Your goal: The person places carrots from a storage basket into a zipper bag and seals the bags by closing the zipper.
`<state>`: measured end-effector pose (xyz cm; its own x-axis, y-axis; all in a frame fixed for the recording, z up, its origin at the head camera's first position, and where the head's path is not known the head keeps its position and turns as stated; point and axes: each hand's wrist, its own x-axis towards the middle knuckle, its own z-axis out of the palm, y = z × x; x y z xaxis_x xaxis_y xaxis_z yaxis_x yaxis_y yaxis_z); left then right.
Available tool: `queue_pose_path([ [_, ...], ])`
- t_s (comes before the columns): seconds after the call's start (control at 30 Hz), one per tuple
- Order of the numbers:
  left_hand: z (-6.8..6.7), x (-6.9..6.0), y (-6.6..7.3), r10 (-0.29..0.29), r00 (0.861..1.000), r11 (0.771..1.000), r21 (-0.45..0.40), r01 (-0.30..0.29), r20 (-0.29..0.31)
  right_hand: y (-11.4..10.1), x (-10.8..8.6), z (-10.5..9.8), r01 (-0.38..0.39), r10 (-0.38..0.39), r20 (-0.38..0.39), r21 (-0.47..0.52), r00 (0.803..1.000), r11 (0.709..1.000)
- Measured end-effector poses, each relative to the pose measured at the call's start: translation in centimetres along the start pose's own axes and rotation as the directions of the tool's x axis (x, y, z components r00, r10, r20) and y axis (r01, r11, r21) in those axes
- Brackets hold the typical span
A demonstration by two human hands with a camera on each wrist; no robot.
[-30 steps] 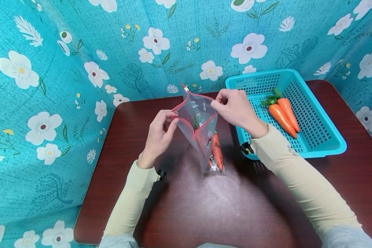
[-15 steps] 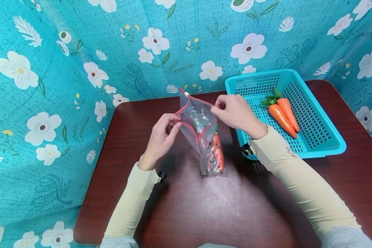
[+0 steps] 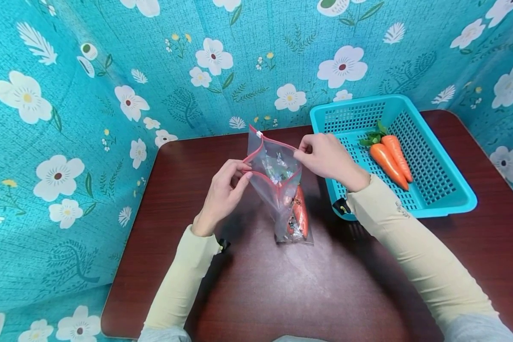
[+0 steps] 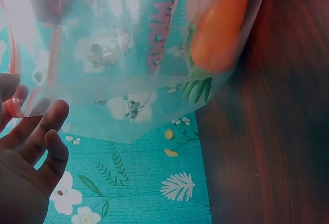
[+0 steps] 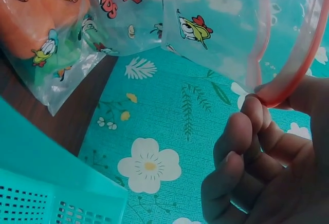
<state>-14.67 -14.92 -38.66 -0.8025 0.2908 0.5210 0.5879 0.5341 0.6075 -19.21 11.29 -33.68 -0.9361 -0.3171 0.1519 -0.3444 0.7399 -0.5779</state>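
"So, what are both hands doing on your monitor?"

"From my station, I have the left hand (image 3: 223, 190) pinching one edge of a clear zip bag (image 3: 278, 211), and the right hand (image 3: 328, 159) gripping the opposite edge. My right wrist feed shows thumb and fingertips meeting on the red rim (image 5: 289, 91). Between them the mouth gapes, with a white slider (image 3: 259, 135) towards the far corner."

"And where's the bag?"

"Between the hands, over the middle of the dark red-brown table (image 3: 248, 294); I can't tell whether its bottom touches the wood. At least one carrot (image 4: 218, 44) shows through the film, along with a printed cartoon duck (image 5: 195, 30)."

"Anything on the right?"

"Yes, I see a turquoise plastic basket (image 3: 455, 205) near the right wrist. Two carrots (image 3: 388, 165) lie in it side by side, leafy tops pointing towards the flowered curtain (image 3: 154, 57)."
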Motion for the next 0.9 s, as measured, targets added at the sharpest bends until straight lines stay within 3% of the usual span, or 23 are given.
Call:
queue_pose_path([
  [0.9, 0.72, 0.1, 0.4, -0.012, 0.998, 0.998, -0.057, 0.016, 0.068, 1.03, 0.14, -0.31, -0.036, 0.037, 0.059, -0.015, 0.998, 0.999],
])
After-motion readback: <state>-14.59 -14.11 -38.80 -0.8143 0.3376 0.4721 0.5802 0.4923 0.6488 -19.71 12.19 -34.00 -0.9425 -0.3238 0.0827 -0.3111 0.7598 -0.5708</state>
